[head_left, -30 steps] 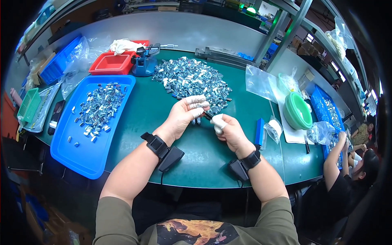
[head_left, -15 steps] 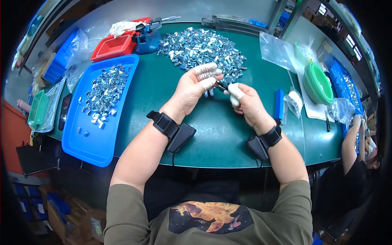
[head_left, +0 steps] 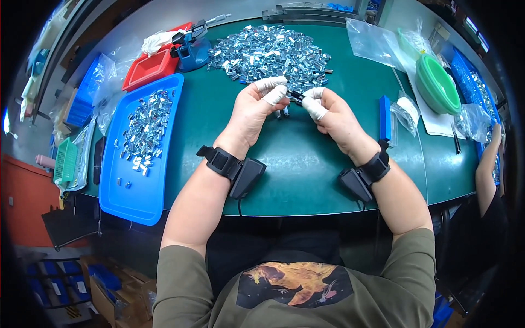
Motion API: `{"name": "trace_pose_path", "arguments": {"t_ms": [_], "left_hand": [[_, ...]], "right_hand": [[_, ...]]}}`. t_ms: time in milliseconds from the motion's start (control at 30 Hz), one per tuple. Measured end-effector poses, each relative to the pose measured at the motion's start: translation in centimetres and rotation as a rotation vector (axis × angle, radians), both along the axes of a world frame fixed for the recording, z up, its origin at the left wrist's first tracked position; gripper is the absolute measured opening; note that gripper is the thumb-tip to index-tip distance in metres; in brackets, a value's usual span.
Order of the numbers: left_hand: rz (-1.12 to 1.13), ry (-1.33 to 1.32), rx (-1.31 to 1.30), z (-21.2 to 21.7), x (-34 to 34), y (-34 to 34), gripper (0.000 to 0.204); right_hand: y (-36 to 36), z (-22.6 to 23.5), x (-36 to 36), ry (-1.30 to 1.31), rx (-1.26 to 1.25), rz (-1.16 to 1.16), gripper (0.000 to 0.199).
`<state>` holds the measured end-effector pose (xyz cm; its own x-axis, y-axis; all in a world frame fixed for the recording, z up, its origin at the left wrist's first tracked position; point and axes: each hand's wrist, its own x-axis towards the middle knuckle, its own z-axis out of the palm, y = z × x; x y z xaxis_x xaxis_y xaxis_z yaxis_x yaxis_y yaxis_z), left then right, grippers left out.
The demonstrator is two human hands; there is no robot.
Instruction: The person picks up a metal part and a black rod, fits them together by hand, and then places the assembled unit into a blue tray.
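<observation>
Just in front of a large heap of small silvery metal parts point(head_left: 270, 52), my two hands are drawn close together above the green table. My left hand point(head_left: 252, 112), with white covers on some fingers, pinches at the left end of a slim black rod-like piece point(head_left: 296, 95). What else its fingertips hold is too small to tell. From the other side my right hand point(head_left: 338, 121), its thumb and forefinger also covered in white, grips the black piece. A few loose metal parts point(head_left: 283, 112) lie on the table just beyond the gap between my hands.
To my left lies a blue tray point(head_left: 128, 205) with more metal parts. Red trays point(head_left: 147, 71) and a blue micrometer stand point(head_left: 192, 54) are behind it. On the right are a blue bar point(head_left: 385, 120), green bowls point(head_left: 437, 85) and a co-worker's arm point(head_left: 485, 167).
The whole view has shifted a little, so the table's contents sit differently in it. My hands stay together at the black piece, with the right hand's fingers slightly changed.
</observation>
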<state>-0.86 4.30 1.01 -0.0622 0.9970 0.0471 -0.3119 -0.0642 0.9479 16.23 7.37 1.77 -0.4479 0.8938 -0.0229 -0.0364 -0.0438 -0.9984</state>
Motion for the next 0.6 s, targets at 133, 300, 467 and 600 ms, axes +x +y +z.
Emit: {"name": "trace_pose_path", "arguments": {"t_ms": [133,300,467,600], "left_hand": [[-0.035,-0.07,0.043,0.0,0.4,0.2,0.032],[-0.028,-0.065,0.041,0.1,0.4,0.2,0.034],[0.003,-0.076,0.016,0.2,0.4,0.1,0.035],[0.013,-0.078,0.016,0.3,0.3,0.0,0.036]], "right_hand": [[0.5,0.1,1.0,-0.091,-0.148,0.134,0.024],[0.6,0.1,1.1,-0.016,-0.208,0.149,0.024],[0.3,0.5,0.5,0.028,-0.249,0.099,0.024],[0.9,0.3,1.5,0.048,-0.301,0.181,0.023]]}}
